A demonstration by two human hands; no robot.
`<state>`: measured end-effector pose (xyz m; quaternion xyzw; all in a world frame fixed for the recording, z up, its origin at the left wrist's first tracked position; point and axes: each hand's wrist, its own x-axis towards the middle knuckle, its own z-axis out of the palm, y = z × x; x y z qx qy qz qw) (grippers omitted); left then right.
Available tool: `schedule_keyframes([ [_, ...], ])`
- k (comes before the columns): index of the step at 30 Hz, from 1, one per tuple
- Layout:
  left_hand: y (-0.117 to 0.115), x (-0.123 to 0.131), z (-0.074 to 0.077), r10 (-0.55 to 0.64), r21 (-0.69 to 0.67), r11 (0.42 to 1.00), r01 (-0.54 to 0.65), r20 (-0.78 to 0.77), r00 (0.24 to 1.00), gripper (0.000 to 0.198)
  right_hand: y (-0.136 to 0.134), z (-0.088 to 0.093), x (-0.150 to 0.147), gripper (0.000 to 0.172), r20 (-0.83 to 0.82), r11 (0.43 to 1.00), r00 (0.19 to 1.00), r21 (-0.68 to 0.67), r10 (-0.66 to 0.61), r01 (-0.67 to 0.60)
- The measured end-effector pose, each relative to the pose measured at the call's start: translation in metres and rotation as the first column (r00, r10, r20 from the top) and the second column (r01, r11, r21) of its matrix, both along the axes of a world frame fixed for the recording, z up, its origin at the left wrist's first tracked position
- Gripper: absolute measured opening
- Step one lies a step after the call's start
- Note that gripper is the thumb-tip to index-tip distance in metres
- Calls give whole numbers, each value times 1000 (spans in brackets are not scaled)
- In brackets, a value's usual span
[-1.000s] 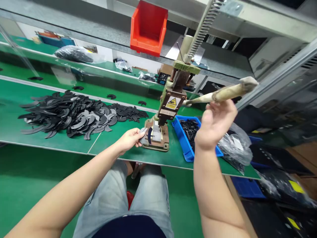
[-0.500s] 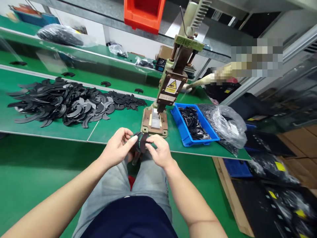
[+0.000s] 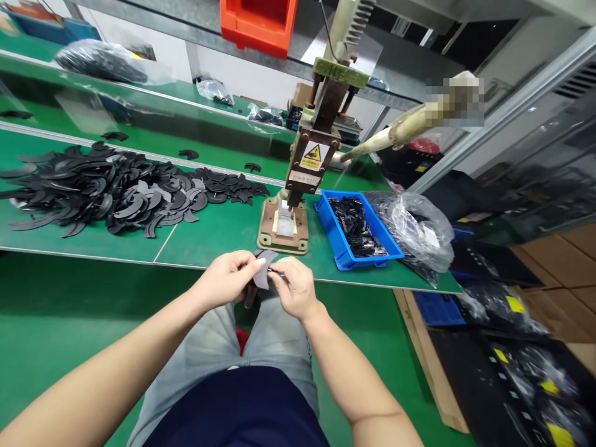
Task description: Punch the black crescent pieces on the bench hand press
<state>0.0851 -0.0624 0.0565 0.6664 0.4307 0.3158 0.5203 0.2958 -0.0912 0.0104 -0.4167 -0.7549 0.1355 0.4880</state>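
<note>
Just in front of the table's front edge, my left hand [image 3: 235,276] is closed on a curved dark grey plastic piece [image 3: 264,271], thumb on top. More dark plastic shows under that hand, partly hidden. My right hand [image 3: 295,285] is closed in a pinch at the piece's right side, on a small thin dark part [image 3: 275,272] whose shape I cannot make out. Behind my hands stands a hand press [image 3: 305,167] with a metal block [image 3: 285,228] on its base. To the left lies a heap of curved black plastic pieces [image 3: 116,192].
Right of the press sits a blue bin [image 3: 344,259] of small thin black parts, beside a clear plastic bag [image 3: 421,223]. The press lever [image 3: 400,133] sticks out to the right. An orange bin [image 3: 258,31] hangs above, and cartons [image 3: 535,273] stand at right.
The curved piece has turned so its broad grey face shows, where before two dark arcs stood apart. My right fingers have come closer to its edge. The whole view has shifted slightly.
</note>
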Motion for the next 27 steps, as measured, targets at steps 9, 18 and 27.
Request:
schedule_keyframes([
  [9,8,5,1,10,-63,998,2,192,981,37,-4,-22,11,13,-295,989,950,-132,-98,61],
  [18,-2,19,-24,-69,-241,963,122,216,974,46,-4,-27,-11,20,-443,951,886,-310,-139,-5],
  [27,6,21,-22,-55,-277,955,106,186,981,46,-5,-22,5,18,-358,951,929,-309,-91,-25],
])
